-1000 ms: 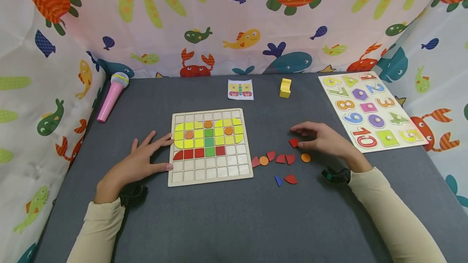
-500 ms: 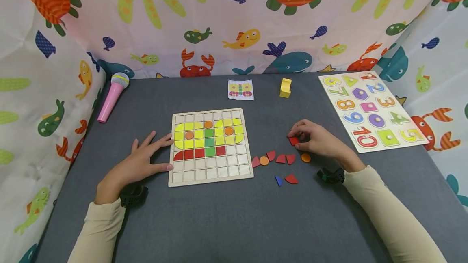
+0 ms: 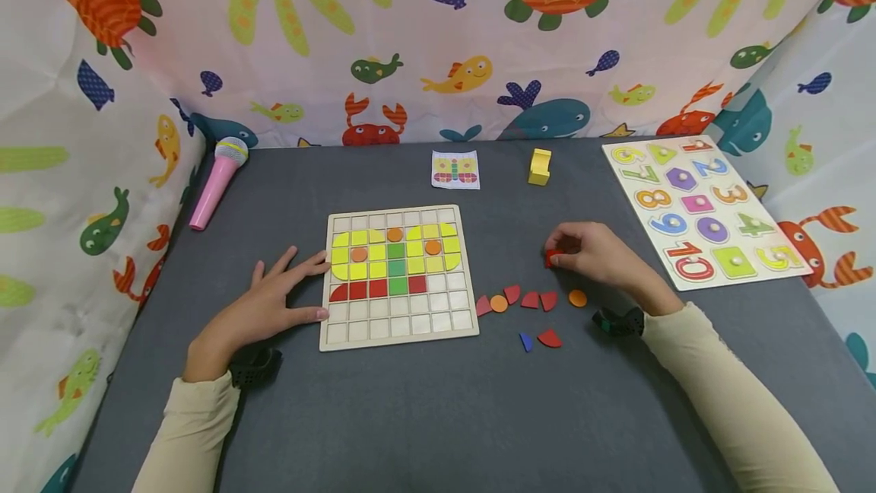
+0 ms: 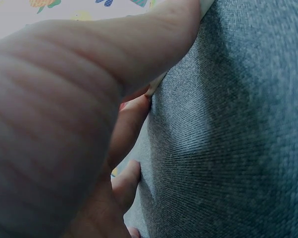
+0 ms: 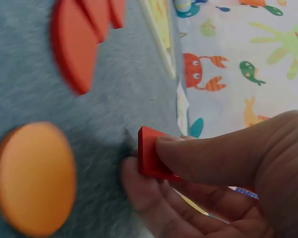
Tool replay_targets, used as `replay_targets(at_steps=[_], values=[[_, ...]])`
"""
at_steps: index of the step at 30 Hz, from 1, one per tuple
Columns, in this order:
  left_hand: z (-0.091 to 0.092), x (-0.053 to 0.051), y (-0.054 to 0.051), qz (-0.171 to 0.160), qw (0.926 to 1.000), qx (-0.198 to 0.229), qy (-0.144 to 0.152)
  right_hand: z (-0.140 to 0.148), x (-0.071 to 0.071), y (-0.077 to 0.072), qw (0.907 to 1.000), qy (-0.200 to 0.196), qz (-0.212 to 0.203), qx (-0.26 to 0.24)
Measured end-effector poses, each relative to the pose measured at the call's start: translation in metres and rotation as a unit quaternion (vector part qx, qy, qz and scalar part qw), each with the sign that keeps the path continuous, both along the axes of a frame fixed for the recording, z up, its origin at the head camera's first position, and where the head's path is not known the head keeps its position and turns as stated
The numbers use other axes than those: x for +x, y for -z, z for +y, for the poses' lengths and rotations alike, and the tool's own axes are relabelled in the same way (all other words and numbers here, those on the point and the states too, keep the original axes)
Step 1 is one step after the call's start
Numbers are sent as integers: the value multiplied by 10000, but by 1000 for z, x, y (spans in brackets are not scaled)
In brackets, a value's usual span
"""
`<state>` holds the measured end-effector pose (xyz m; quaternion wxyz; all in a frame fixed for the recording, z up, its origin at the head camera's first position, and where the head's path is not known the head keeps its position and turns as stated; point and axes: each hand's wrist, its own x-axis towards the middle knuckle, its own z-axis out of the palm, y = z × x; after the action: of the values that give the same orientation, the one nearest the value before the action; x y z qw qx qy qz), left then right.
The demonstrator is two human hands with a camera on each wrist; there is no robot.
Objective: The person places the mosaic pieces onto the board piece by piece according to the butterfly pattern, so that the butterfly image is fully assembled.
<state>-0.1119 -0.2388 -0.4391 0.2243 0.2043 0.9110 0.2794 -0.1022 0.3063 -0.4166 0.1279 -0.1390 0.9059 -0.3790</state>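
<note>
"Tile (image 5: 149, 153) first: where do we find it?"

"In the right hand (image 3: 585, 253), pinched between thumb and fingers, right of the board (image 3: 400, 327). It looks square, so we see no long axis to mind."

"And which relation counts?"

"The board lies left of those fingers and slightly nearer us, well apart from them; that leftward gap, we judge, decides the coming move. Red pieces (image 3: 548, 300) lie on the near side of the gap, an orange disc (image 3: 578, 298) just nearer than the hand."

"Which hand is closer to the board?"

"The left (image 3: 256, 310): its fingers are spread wide, tips at the left edge. How firmly they press, we can't tell."

"What escapes us?"

"From the head, the right fingers hide most of the tile. Even at the right wrist, we can't tell whether it touches the surface (image 3: 424, 417). The left wrist view hides nearly all the board."
</note>
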Motion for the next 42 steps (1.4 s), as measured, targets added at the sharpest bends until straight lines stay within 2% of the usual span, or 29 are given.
replay_targets(at_steps=[7,18,25,35,42], values=[[0,0,-1,-11,10000,3,9,-21,-7,0,9982,-165,-177,-548],[1,-1,1,40,10000,38,19,-74,-13,4,9937,-366,-190,-1044],[2,0,1,26,10000,-3,-62,-103,-13,4,9890,-629,-235,-1320],[0,4,3,23,10000,5,-75,-133,-12,4,9904,-928,293,-977],[0,2,2,42,10000,50,-48,-147,-12,-1,9880,-1189,544,-826]])
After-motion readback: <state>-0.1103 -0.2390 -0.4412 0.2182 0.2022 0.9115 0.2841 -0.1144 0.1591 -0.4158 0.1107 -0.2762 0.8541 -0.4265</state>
